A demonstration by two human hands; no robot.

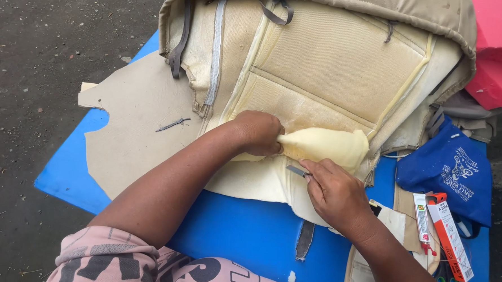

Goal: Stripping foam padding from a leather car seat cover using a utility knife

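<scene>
A flap of yellow foam (327, 147) is pinched up by the left hand (258, 133), right at its fingertips. A small blade (296, 170) is gripped by the right hand (336, 192), just under the flap.

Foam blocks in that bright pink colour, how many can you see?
1: a pink foam block at the top right corner, behind the beige seat cover. It is cut off by the frame, so more may lie out of view.

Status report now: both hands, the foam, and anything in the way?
Left hand pinching up yellow foam flap. Right hand holding small blade at flap base. Seat cushion on blue board. Nothing blocking the cut.
</scene>
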